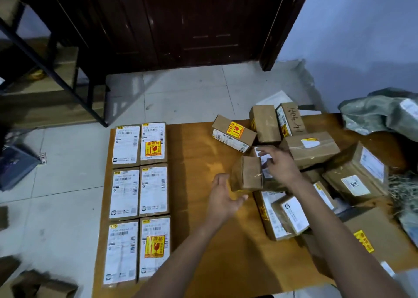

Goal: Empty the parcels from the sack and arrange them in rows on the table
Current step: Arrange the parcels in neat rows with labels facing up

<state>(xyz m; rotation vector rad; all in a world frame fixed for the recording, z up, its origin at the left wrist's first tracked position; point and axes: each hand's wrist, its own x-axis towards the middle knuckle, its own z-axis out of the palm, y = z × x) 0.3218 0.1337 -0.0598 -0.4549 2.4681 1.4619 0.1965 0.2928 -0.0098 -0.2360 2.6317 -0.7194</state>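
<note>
Several brown cardboard parcels with white labels (pixel 140 196) lie flat in two neat columns on the left part of the wooden table (pixel 199 241). A loose pile of parcels (pixel 309 148) covers the table's right side. One small box (pixel 247 173) stands tilted at the pile's left edge. My left hand (pixel 224 196) is open, palm touching this box's lower left side. My right hand (pixel 280 164) rests with spread fingers on its right side, over its white label. The grey-green sack (pixel 380 114) lies crumpled at the table's far right corner.
Pale tiled floor (pixel 185 94) surrounds the table. A dark wooden door (pixel 181 19) stands behind, a black metal shelf frame (pixel 45 60) to the left. Flattened cardboard (pixel 45 284) lies on the floor at the lower left. Straw-like filling (pixel 402 189) sits at the right edge.
</note>
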